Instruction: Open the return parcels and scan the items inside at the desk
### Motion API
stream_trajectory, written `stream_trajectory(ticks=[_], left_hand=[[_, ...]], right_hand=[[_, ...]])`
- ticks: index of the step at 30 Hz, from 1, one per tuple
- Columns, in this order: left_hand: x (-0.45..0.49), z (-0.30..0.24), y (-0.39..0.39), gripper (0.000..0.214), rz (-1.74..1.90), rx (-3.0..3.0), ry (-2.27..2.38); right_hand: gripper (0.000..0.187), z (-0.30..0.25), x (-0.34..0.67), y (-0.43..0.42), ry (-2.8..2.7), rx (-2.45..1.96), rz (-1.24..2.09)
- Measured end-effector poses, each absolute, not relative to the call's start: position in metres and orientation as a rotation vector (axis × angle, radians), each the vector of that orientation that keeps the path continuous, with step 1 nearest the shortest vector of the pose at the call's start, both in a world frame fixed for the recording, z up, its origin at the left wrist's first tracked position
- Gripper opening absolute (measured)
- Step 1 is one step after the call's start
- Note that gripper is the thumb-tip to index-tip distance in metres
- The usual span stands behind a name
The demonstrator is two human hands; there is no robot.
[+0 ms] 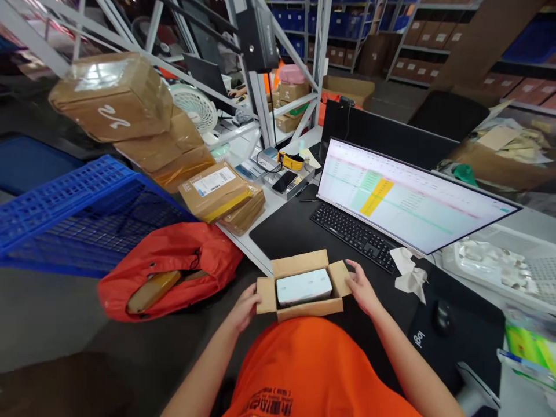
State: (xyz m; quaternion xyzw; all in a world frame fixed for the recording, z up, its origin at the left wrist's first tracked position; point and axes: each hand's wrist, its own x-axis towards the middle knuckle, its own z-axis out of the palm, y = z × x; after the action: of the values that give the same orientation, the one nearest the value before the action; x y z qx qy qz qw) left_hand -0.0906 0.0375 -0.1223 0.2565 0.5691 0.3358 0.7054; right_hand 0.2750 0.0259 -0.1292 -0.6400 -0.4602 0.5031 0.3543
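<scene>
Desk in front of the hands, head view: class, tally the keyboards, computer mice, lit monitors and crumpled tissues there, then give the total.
Keyboards: 1
Computer mice: 1
Lit monitors: 1
Crumpled tissues: 1
Total: 4

"logi" printed on the black mouse pad (460,347)

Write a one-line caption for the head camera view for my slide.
Left hand and right hand hold an open cardboard box containing a pale carton, on a desk mat before a keyboard and monitor.
</scene>
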Motion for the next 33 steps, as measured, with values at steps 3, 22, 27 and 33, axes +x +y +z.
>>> stream_trajectory(ticks=[3, 22, 27, 33], left_hand=[[-0.099, -0.148, 0.03, 0.062, 0.794, 0.407, 1.135], [-0.071, -0.187, 0.041, 0.106, 0.956, 1.21, 0.854], [-0.063, -0.174, 0.052, 0.079, 1.294, 1.079, 1.01], [-0.05, -0.168, 0.098, 0.091, 1.451, 0.939, 1.483]], right_hand=[[0.065, -0.133, 0.271, 0.021, -1.34, -1.759, 1.004], [0.06, -0.082, 0.204, 0.065, -2.715, -1.72, 0.243], [0.058, -0.05, 0.247, 0.051, -2.227, -1.523, 0.546], [0.052, -0.006, 0.282, 0.003, -1.837, -1.28, -0.056]])
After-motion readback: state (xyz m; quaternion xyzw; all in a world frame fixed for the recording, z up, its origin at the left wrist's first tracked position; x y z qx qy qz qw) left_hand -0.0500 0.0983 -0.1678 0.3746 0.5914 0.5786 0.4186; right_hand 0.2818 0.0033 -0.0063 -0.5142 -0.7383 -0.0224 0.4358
